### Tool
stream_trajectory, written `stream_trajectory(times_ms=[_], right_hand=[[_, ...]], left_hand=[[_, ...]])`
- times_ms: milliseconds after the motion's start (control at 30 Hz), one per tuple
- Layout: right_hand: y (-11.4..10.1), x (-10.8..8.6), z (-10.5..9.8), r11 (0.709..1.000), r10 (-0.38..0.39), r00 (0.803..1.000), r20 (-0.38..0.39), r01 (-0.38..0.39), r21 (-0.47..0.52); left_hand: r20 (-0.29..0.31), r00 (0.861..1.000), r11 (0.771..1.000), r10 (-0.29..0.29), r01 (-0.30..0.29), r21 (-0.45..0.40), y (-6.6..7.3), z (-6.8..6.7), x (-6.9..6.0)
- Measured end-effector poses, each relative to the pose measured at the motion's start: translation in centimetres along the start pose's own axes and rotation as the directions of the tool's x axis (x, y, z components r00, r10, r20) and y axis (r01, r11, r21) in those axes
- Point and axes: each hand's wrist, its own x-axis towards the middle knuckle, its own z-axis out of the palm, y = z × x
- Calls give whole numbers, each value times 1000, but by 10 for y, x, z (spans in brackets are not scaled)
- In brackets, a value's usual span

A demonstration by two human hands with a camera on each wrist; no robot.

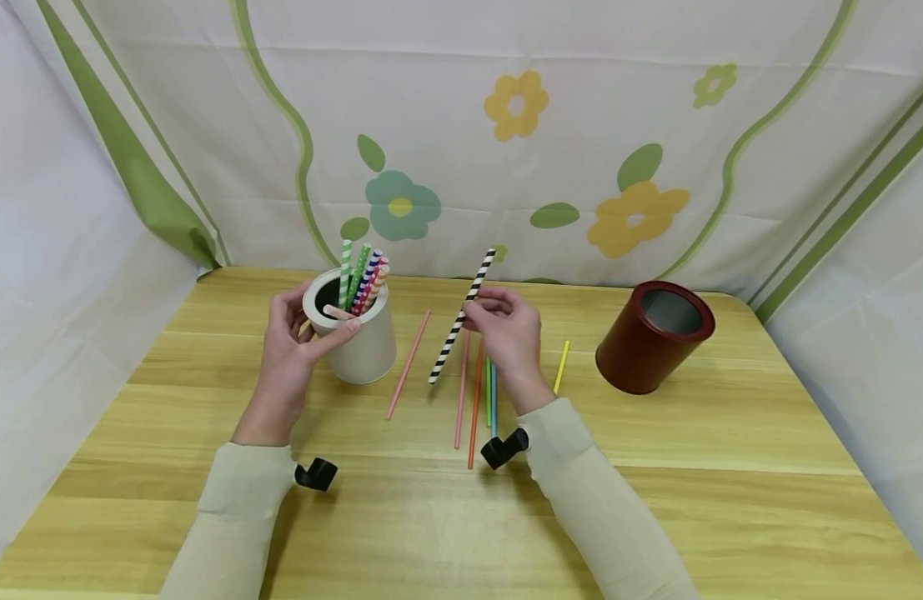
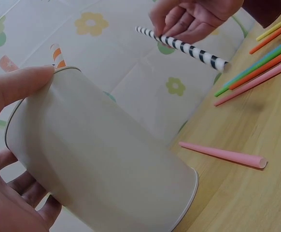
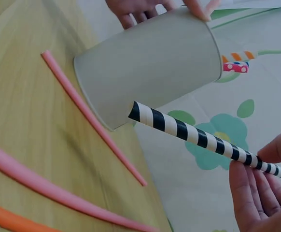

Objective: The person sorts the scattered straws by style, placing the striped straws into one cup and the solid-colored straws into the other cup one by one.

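My left hand (image 1: pixel 287 354) grips a white canister (image 1: pixel 365 350) from its left side, thumb over the rim and fingers round the wall. Several patterned paper straws (image 1: pixel 362 283) stand in that canister, leaning right. Between thumb and fingertips, my right hand (image 1: pixel 509 337) pinches a black-and-white striped straw (image 1: pixel 461 318) near its middle. The striped straw is tilted and held above the table, to the right of the canister and apart from it. In the right wrist view its lower end (image 3: pixel 135 111) appears in front of the canister wall (image 3: pixel 150 63).
Plain coloured straws lie on the wooden table (image 1: pixel 401 517): a pink straw (image 1: pixel 408 364) beside the canister, an orange straw (image 1: pixel 475 408), a yellow straw (image 1: pixel 562 367) and others partly under my right hand. A dark red canister (image 1: pixel 641 350) stands at the right. A flowered curtain hangs behind.
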Motion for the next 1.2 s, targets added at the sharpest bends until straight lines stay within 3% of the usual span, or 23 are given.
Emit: stream_trajectory(times_ms=[433, 700, 967, 1200], right_hand=[[-20, -6, 6, 970, -177, 983, -53, 183, 160], [-39, -11, 12, 927, -282, 955, -94, 296, 231], [-53, -16, 21, 893, -383, 916, -119, 400, 206], [-61, -20, 29, 856, -439, 889, -130, 458, 240]], left_hand=[[-4, 1000, 1000, 5, -5, -6, -2, -1, 0], [0, 1000, 1000, 1, -1, -1, -2, -1, 0], [0, 1000, 1000, 3, -3, 2, -1, -1, 1], [-4, 1000, 1000, 14, -14, -8, 1, -1, 1]])
